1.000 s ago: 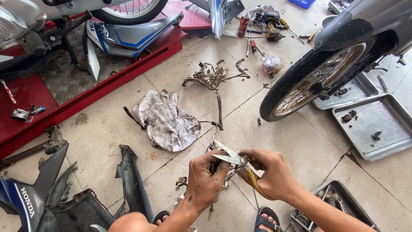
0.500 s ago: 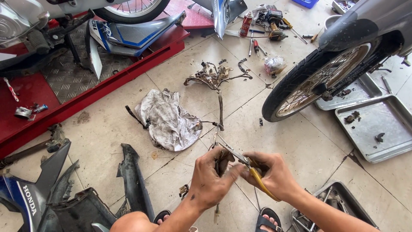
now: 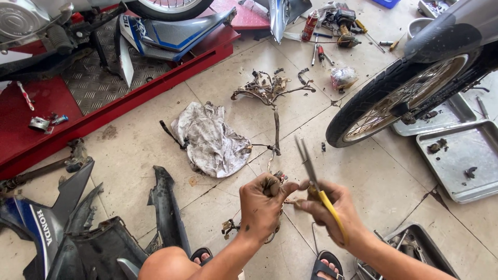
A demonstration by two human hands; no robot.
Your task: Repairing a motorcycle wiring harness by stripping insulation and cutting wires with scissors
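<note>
My left hand (image 3: 264, 205) is closed around a dirty bundle of wires (image 3: 273, 155), part of a harness that runs away across the tiles to a tangle (image 3: 267, 88). My right hand (image 3: 332, 210) grips yellow-handled pliers (image 3: 311, 168), whose thin jaws point up and away from me. The two hands touch at the thumbs above the floor. My sandalled feet (image 3: 327, 264) show at the bottom edge.
A dirty rag (image 3: 212, 140) lies left of the harness. A motorcycle front wheel (image 3: 399, 96) stands at the right by metal trays (image 3: 459, 155). Dark fairing panels (image 3: 88, 228) lie at the lower left, a red lift ramp (image 3: 104, 98) behind, loose tools (image 3: 337, 26) at the top.
The pliers have swung from lying across my hands to pointing upward. My left hand has closed tighter on the wire bundle, and both hands have shifted slightly right.
</note>
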